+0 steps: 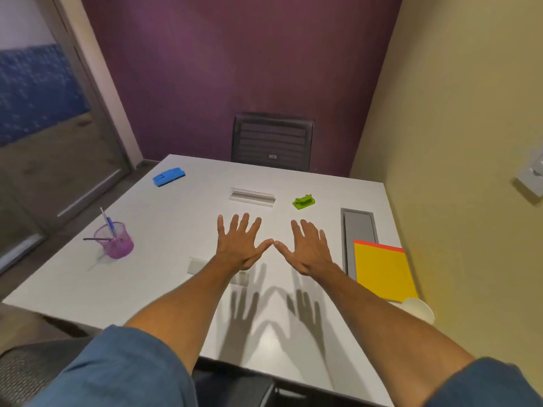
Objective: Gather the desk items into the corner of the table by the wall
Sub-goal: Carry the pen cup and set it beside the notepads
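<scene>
White table (164, 289): blue eraser (169, 177), purple pen cup (116, 241), green stapler (303, 201), clear stand (252, 197), yellow notepad (383, 270).

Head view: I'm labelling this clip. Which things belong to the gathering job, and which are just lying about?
Job: blue eraser, clear stand, green tool, pink pen cup, yellow pad, paper cup.
Lying about: chair, grey cable hatch, wall plate.

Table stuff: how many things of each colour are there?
Blue: 1, block
Green: 1, small tool
Purple: 1, pen cup
Yellow: 1, notepad
White: 1, paper cup
Clear: 2, far stand, near stand
Total: 7, leaving out the pens.
</scene>
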A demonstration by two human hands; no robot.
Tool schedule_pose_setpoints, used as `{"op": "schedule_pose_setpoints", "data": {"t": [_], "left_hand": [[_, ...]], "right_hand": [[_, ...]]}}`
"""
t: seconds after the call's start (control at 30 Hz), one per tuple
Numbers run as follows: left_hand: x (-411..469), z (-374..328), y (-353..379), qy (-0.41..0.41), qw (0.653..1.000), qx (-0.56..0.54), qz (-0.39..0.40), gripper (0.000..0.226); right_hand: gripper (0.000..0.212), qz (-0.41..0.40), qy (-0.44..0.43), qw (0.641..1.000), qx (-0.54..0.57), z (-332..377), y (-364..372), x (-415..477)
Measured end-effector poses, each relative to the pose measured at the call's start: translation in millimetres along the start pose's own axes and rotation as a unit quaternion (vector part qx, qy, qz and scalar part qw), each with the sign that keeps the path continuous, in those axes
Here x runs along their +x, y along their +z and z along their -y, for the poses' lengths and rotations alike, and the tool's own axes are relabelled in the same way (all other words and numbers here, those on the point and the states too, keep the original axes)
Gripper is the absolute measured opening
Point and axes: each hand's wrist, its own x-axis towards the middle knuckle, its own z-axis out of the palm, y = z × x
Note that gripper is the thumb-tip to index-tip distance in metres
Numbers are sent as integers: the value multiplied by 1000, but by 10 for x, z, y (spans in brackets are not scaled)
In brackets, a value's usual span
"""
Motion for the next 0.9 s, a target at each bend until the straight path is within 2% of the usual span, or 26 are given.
{"op": "schedule_pose_setpoints", "data": {"t": [0.23,0.53,0.9], "left_hand": [[-891,1226,-200,-44,999,17,2,78],[-1859,2447,-315,-116,993,1,-16,80],[-2159,3317,-146,-172,985,0,-7,82]], "right_hand": [[82,-1,-54,999,5,1377,233,-411],[83,28,-117,993,-23,2824,467,-696],[82,55,-168,984,-37,3675,816,-570]]}}
